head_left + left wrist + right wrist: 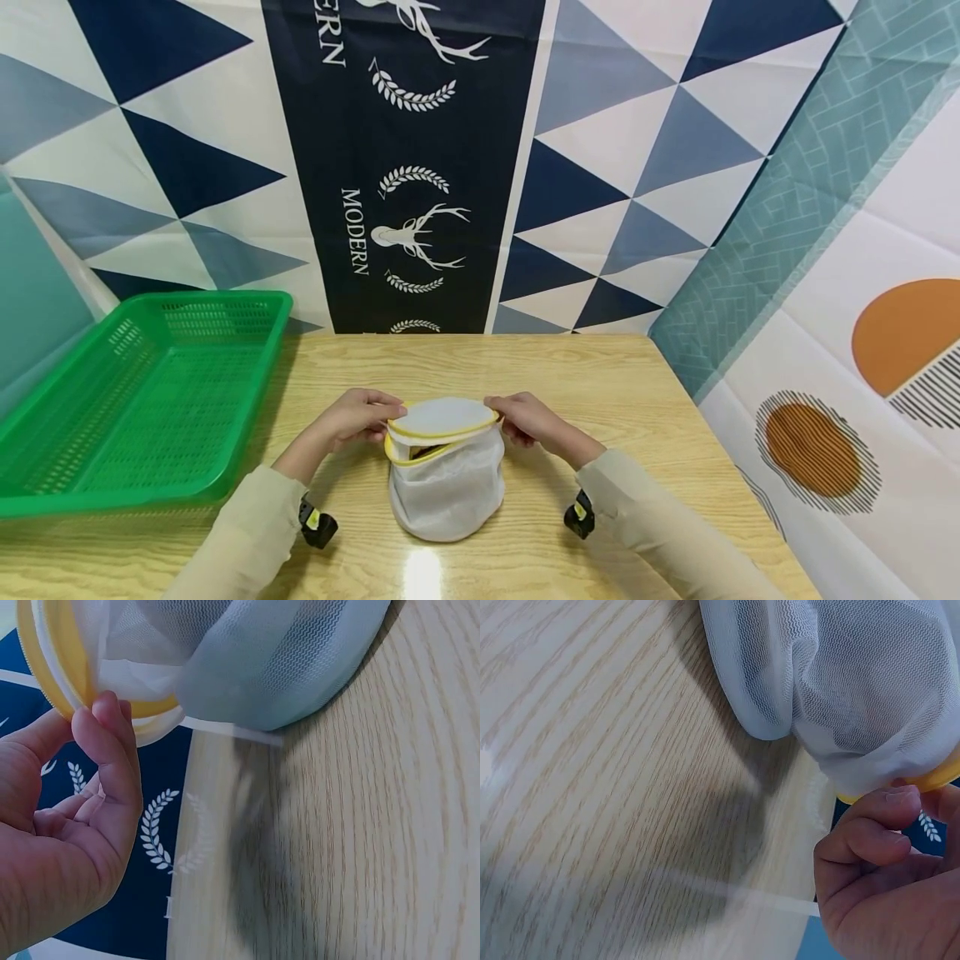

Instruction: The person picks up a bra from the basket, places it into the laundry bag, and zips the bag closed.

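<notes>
A white mesh laundry bag (pixel 448 496) with yellow zipper trim stands on the wooden table, its round top lid (pixel 442 414) tilted up. Between the lid and the body a gap shows on the left, with something dark inside. My left hand (pixel 365 415) pinches the yellow-trimmed rim at the left, thumb against fingertips in the left wrist view. On the opposite side, my right hand (pixel 528 419) pinches the rim; the right wrist view shows its fingers (pixel 870 840) curled at the yellow trim. The mesh hangs in soft folds below both hands.
A large green plastic basket (pixel 279 367) stands at the left of the wooden table (pixel 600 375). Behind the table hangs a patterned cloth (pixel 412 250) with triangles and deer heads. Both wrists carry small black cameras (pixel 318 528).
</notes>
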